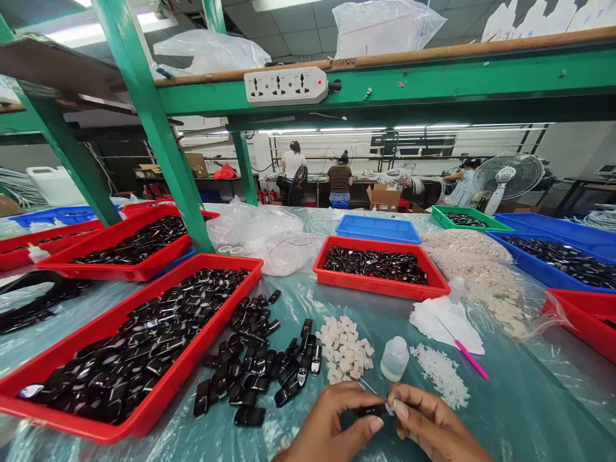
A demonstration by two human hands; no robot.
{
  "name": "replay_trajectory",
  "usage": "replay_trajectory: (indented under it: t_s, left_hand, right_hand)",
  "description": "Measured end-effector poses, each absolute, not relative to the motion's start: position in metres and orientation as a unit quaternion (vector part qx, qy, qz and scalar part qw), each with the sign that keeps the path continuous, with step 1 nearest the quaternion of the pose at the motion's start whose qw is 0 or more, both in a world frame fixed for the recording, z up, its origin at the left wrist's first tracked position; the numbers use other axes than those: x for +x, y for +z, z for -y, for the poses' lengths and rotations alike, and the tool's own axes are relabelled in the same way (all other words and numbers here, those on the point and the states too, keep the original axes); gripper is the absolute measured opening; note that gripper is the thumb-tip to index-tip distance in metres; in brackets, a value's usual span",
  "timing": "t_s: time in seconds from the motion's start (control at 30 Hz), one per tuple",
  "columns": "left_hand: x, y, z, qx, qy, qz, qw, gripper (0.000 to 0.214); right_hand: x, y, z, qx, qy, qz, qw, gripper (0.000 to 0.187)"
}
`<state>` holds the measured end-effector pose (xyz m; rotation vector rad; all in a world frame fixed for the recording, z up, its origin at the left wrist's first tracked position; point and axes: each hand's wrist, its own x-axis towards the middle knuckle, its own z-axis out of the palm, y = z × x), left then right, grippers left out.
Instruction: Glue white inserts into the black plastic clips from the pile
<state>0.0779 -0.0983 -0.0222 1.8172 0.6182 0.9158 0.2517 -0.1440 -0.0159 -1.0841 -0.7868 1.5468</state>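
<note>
Near the front edge of the table, my left hand (337, 423) is closed around a small glossy black plastic casing (373, 410). My right hand (430, 423) pinches a tiny whitish piece (389, 408) against the casing's right end; the fingertips partly hide it. Just beyond my hands stands a small translucent bottle (395, 359). Left of the bottle lies a heap of cream-coloured pieces (344, 346), and right of it a pile of small white translucent parts (440, 375). Loose black casings (255, 366) are scattered left of my hands.
A large red tray (139, 410) of black casings fills the left; another red tray (380, 285) stands ahead. A pink-handled pick (471, 359) rests partly on white tissue (447, 321). A green post (154, 122) and shelf beam (433, 86) frame the table. Several people sit far behind.
</note>
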Motion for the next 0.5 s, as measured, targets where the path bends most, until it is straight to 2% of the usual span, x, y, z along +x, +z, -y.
replay_trajectory:
  t_s: [0.2, 0.5]
  left_hand:
    - [0.078, -0.006, 0.097, 0.809, 0.282, -0.258, 0.446, 0.025]
    - [0.077, 0.004, 0.099, 0.833, 0.252, -0.250, 0.424, 0.034]
  right_hand:
    - [0.250, -0.031, 0.143, -0.402, 0.714, 0.223, 0.527, 0.028]
    - [0.247, -0.041, 0.140, -0.368, 0.764, 0.162, 0.505, 0.029]
